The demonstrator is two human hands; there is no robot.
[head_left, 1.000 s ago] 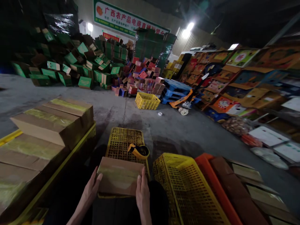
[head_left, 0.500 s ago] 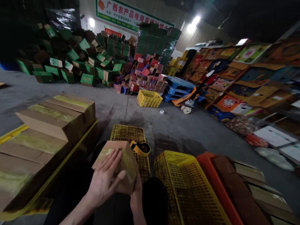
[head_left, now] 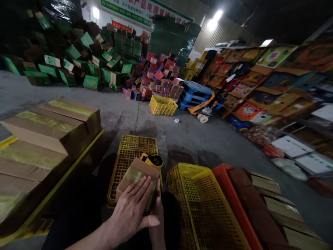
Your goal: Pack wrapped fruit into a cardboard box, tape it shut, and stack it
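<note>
A small brown cardboard box (head_left: 146,169) with a strip of yellowish tape sits tilted over my lap, in front of the crate. Across its taped face lies my left hand (head_left: 131,210), fingers stretched out flat and thumb apart. My right hand (head_left: 156,211) grips the box from its right side; its fingers are partly hidden behind the box and the left hand. Just beyond the box, a yellow and black tape dispenser (head_left: 151,159) rests on an upturned yellow plastic crate (head_left: 127,147).
Taped cardboard boxes (head_left: 54,121) fill a yellow-rimmed crate at left. At right stand a yellow crate (head_left: 205,194) and an orange crate (head_left: 223,170) beside more boxes (head_left: 281,211). Farther off are a yellow basket (head_left: 163,106), a pallet jack (head_left: 204,109) and heaps of green boxes (head_left: 91,82).
The box has turned and tipped between my hands and come slightly right and lower. My left hand has slid toward its right edge. The whole view has shifted a little.
</note>
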